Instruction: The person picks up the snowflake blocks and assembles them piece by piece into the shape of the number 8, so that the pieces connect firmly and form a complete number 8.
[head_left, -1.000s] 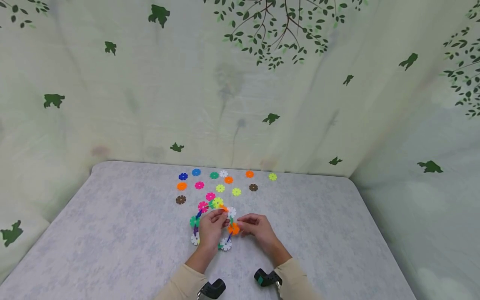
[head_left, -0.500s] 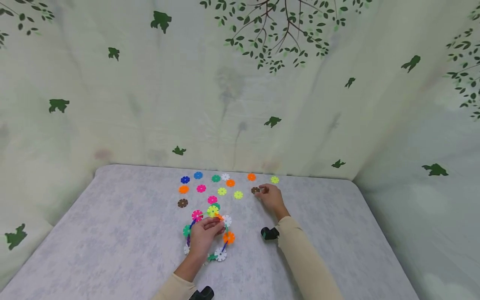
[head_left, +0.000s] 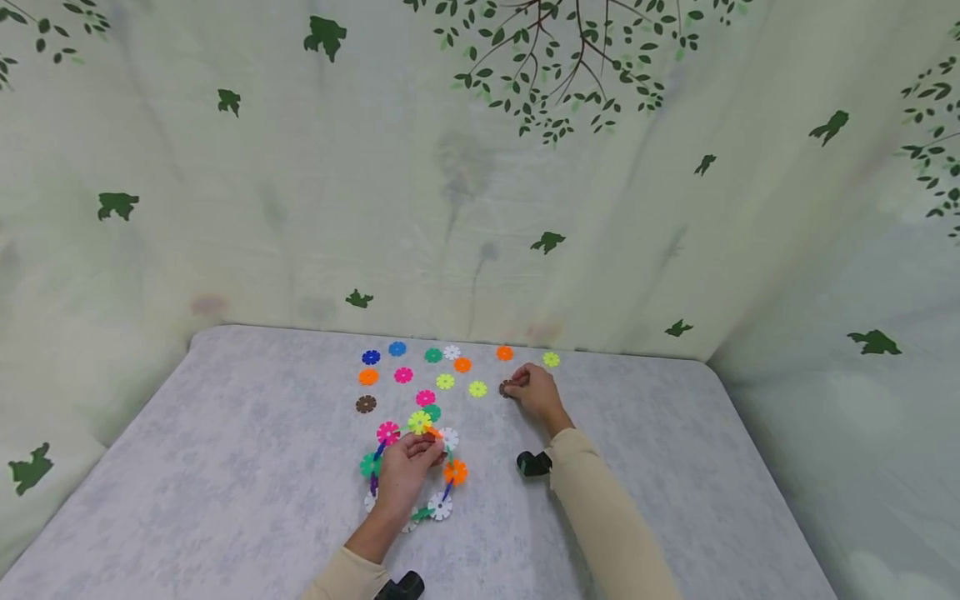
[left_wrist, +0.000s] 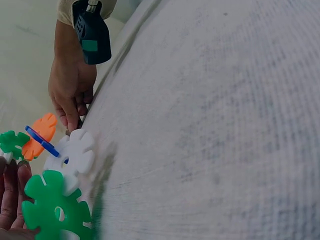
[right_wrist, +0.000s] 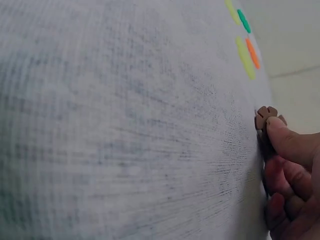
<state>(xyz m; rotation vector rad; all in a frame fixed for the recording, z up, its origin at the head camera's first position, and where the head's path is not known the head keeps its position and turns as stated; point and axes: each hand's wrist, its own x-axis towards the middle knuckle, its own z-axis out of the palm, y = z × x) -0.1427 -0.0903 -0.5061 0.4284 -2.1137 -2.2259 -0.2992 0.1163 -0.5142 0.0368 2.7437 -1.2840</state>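
A ring of interlocked plastic snowflake discs lies near the front middle, with a white disc [head_left: 440, 506], an orange disc [head_left: 455, 472], a pink disc [head_left: 387, 433] and a yellow disc [head_left: 420, 422] among its pieces. My left hand [head_left: 407, 472] pinches this ring at its upper right, by the small orange disc [head_left: 434, 432]; part of the ring is hidden behind the hand. In the left wrist view a green disc [left_wrist: 40, 200] is close to the left fingers. Farther back, my right hand [head_left: 537, 392] pinches a brown disc [right_wrist: 265, 117] between thumb and finger, tilted up at the tabletop.
Loose discs are spread along the back, including a dark blue disc [head_left: 371, 357], another brown disc [head_left: 366, 404] and a yellow-green disc [head_left: 551, 359]. The grey cloth-covered table [head_left: 247, 467] ends at a hanging curtain [head_left: 405, 208].
My right hand has left the ring, reached forward to the back right and taken hold of the brown disc. My left hand has shifted slightly left and down with the ring.
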